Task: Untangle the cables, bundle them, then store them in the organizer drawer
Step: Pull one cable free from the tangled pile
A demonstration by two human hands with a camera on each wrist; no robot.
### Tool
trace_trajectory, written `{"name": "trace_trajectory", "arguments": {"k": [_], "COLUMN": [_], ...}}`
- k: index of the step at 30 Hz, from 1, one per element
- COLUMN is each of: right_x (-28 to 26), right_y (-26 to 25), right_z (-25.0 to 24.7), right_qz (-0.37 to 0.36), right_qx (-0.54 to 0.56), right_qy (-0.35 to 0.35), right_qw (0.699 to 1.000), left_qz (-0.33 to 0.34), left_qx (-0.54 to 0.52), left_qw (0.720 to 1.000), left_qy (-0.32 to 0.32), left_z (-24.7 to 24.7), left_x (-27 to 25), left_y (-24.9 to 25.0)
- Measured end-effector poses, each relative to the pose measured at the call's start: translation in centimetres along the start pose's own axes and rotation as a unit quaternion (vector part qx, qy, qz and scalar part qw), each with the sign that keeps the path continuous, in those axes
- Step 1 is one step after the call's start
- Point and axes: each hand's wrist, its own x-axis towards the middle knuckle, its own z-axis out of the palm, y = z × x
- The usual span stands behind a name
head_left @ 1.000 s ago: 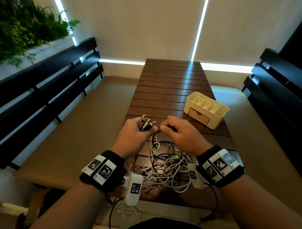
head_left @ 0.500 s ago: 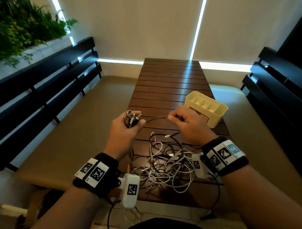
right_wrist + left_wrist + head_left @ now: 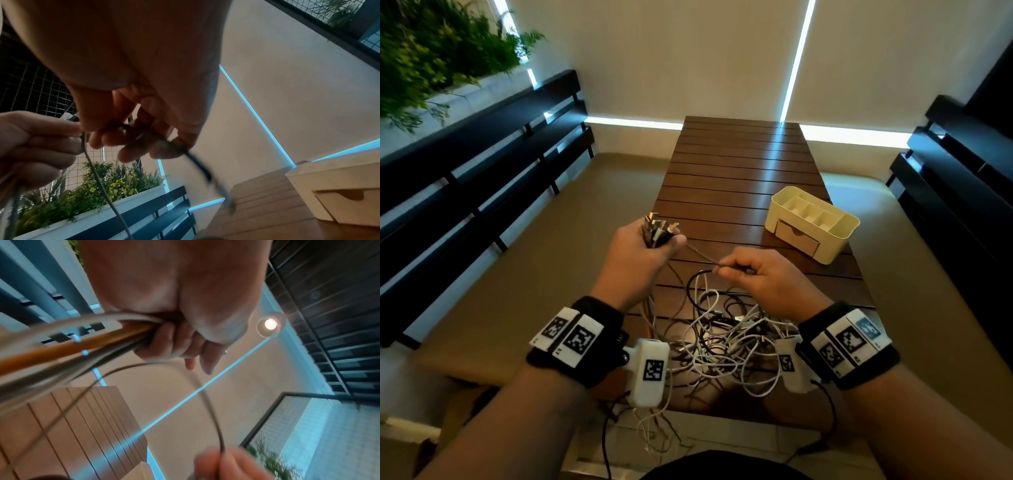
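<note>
The person is working at the near end of a dark slatted desk (image 3: pixel 739 178). The left hand (image 3: pixel 635 260) is raised above the near-left part of the desk, and its grip is clenched around a bunch of cable ends (image 3: pixel 658 230); the metal plugs are sticking up out of the fist. In the left wrist view, several cables, one orange among grey ones (image 3: pixel 78 344), are running out from under the curled fingers (image 3: pixel 164 344).

The right hand (image 3: pixel 767 284) is hovering near the left hand, a little nearer to the person. Its grip is pinching one thin dark cable (image 3: pixel 700 251) between thumb and fingertips. This cable is stretching in a straight line from the left fist to the right fingers. In the right wrist view, the same cable (image 3: pixel 197 162) is passing through the fingertips (image 3: pixel 131 154) and its blurred end is hanging out beyond them.

The tangle of white and dark cables (image 3: pixel 722 335) is lying on the near edge of the desk, under and between the two wrists. Some loops are hanging over the near edge of the desk.

The cream organizer (image 3: pixel 839 236) is standing on the right side of the desk, beyond the right hand and apart from it. Its small drawer (image 3: pixel 796 238) is facing the person and is looking closed.
</note>
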Motion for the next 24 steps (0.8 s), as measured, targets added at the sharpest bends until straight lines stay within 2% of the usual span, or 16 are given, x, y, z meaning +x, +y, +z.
{"name": "trace_trajectory", "arguments": {"k": [8,13,15,17,18,19,20,22,24], "right_x": [-2.9,-4.7,-5.5,-6.2,-6.5,-6.6,-6.6,-6.2,-5.8], "right_y": [-0.3,-0.4,-0.5,-0.3,0.0,0.2,0.3,0.1,-0.8], "right_z": [1.5,2.8,3.2,3.7,4.0,4.1,4.0,3.5,3.2], "right_qz": [0.054,0.103,0.120,0.144,0.158,0.169,0.174,0.164,0.132], "right_qx": [0.017,0.006,-0.036,-0.075,-0.090,-0.112,-0.136,-0.152,-0.095], "right_qy": [-0.126,-0.167,-0.248,-0.363,-0.398,-0.403,-0.379,-0.283,-0.189], "right_qw": [0.990,0.981,0.961,0.918,0.899,0.893,0.899,0.933,0.968], "left_qz": [-0.058,-0.078,-0.084,-0.092,-0.095,-0.098,-0.100,-0.104,-0.105], "left_qx": [-0.055,-0.088,-0.097,-0.111,-0.116,-0.120,-0.127,-0.143,-0.162], "left_qw": [0.997,0.993,0.991,0.989,0.988,0.987,0.985,0.982,0.978], "left_qy": [0.009,-0.014,-0.028,-0.041,-0.047,-0.051,-0.055,-0.062,-0.074], "left_z": [-1.6,-1.1,-1.3,-1.5,-1.6,-1.6,-1.6,-1.5,-1.1], "left_x": [-0.8,-2.4,-2.9,-3.5,-3.8,-4.1,-4.4,-5.1,-5.9], "left_y": [-1.1,-0.7,-0.6,-0.5,-0.4,-0.2,-0.1,0.3,1.0]}}
